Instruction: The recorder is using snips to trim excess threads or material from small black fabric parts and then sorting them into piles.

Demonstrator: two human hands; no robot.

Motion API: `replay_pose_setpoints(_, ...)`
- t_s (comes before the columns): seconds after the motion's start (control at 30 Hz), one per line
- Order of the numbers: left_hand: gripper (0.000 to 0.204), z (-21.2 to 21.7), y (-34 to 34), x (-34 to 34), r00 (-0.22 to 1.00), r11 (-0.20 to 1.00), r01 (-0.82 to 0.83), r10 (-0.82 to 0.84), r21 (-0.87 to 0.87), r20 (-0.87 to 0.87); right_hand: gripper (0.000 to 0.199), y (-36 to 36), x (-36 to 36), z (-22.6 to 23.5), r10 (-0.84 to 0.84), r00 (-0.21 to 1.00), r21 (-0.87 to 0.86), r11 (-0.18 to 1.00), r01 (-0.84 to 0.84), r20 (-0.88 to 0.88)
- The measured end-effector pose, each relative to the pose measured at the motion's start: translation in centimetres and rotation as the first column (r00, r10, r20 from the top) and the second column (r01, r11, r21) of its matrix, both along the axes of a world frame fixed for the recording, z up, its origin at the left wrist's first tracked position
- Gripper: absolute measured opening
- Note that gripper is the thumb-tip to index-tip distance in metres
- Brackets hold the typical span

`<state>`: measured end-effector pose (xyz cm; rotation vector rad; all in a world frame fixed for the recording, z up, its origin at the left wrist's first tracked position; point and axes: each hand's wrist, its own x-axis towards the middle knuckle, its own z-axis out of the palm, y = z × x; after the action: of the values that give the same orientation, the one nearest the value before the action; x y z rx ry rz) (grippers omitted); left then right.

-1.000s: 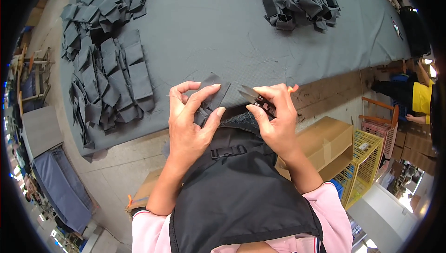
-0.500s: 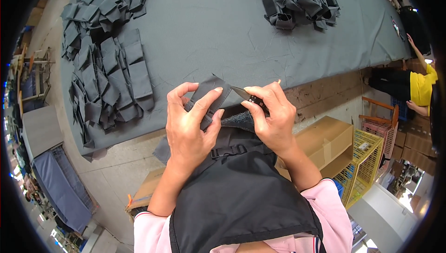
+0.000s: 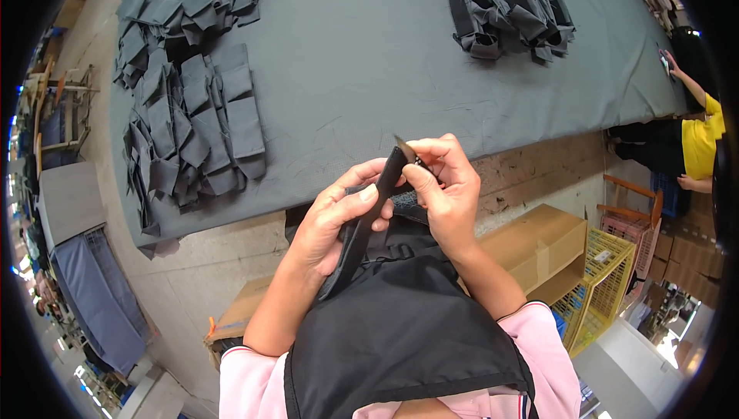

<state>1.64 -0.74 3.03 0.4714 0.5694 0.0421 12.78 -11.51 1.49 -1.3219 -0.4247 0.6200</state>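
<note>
My left hand (image 3: 323,226) grips a folded dark grey fabric strip (image 3: 360,238), which stands on edge and slants down toward the black apron (image 3: 385,334). The left thumb presses on the strip's side. In my right hand (image 3: 450,199) is a pair of small thread snips (image 3: 406,149) with dark pointed blades, pinched between thumb and fingers. Its blades lie right by the strip's upper end; whether they touch the fabric I cannot tell. The handle is mostly hidden by my fingers.
Grey cloth covers the table (image 3: 362,57). Cut fabric pieces (image 3: 192,111) are heaped on its left, and a bundle of strips (image 3: 512,11) lies at the far right. Beside me are a cardboard box (image 3: 531,249) and a yellow crate (image 3: 604,265). A person in yellow (image 3: 699,145) stands at right.
The fabric, earlier held flat and facing up, is now turned on edge as a long narrow strip. My left hand has moved right, and the snips' blades now point up by its end.
</note>
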Motion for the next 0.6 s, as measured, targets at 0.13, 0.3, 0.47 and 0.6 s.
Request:
replay_pose_setpoints(0.13,0.050,-2.0,0.0,0.0,0.989,0.285,-0.020,0.149,0.958,-0.023,0.029,0.0,-0.3,0.6,-0.007,1.000,0.031,0.999,0.008,-0.023)
replay_pose_setpoints(0.3,0.089,-0.9,-0.8,0.9,0.989,-0.024,0.003,0.145,1.000,0.000,0.014,3.1,0.8,-0.4,0.114,0.905,-0.008,0.992,-0.128,-0.410)
replay_pose_setpoints(0.47,0.086,-1.7,0.9,-1.1,0.973,0.861,-0.174,0.074,0.478,0.221,0.018,2.9,2.4,-0.8,0.214,0.793,0.078,0.975,-0.206,-0.570)
replay_pose_setpoints(0.6,0.047,-2.1,0.5,-1.2,0.994,0.937,0.105,-0.099,0.332,-0.037,0.015,3.6,1.7,-1.3,0.240,0.803,0.059,0.967,-0.249,-0.545)
